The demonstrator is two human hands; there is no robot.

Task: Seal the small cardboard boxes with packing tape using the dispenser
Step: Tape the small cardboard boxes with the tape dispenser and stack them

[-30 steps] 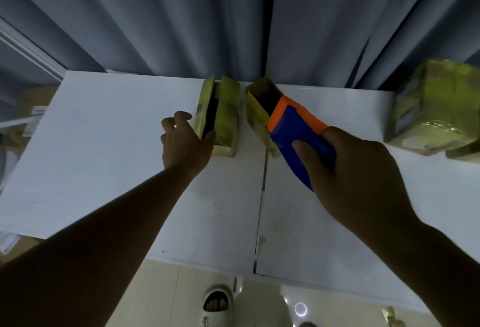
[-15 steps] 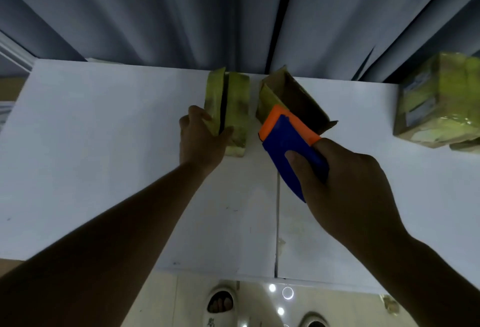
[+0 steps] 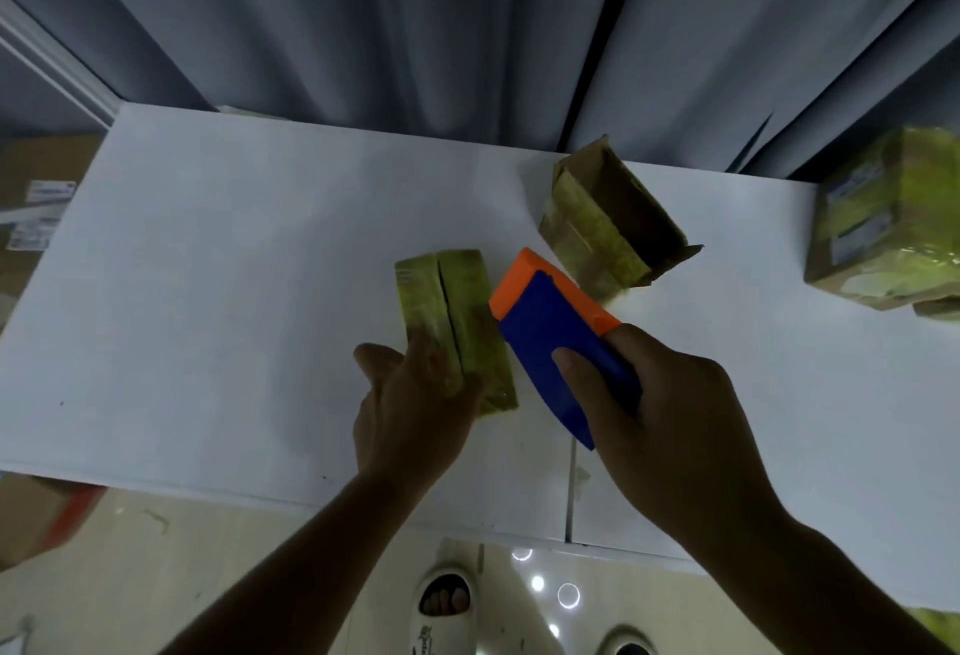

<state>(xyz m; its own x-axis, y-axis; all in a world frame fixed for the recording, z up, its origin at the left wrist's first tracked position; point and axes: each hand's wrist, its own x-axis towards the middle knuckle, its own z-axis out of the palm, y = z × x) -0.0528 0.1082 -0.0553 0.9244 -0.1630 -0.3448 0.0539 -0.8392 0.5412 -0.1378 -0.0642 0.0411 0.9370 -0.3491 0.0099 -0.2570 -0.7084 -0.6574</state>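
small box held, dispenser poised beside it

while the left hand (image 3: pixel 410 410) grips the near end of a small cardboard box (image 3: pixel 457 321), its fingers curled round the box's left side and thumb on the right, the box lies on the white tabletop (image 3: pixel 208 290) near the front edge, its two top flaps meeting along a dark seam. the box's surface looks yellowish and glossy; no writing on it can be read. the right hand (image 3: pixel 670 415) clamps a blue and orange tape dispenser (image 3: pixel 556 337), thumb across the blue body and fingers wrapped behind it, the orange end pointing away, just beside the box's right edge. whether the two touch cannot be told.

further back, an open box (image 3: pixel 608 223) lies tilted with its dark inside showing. at the right edge sits a larger wrapped parcel (image 3: pixel 883 217) bearing a pale label with dark lines, too blurred to read. beyond the tabletop's left end, a brown carton (image 3: pixel 36 197) carries white labels, also illegible. grey curtains (image 3: pixel 415 20) hang behind.
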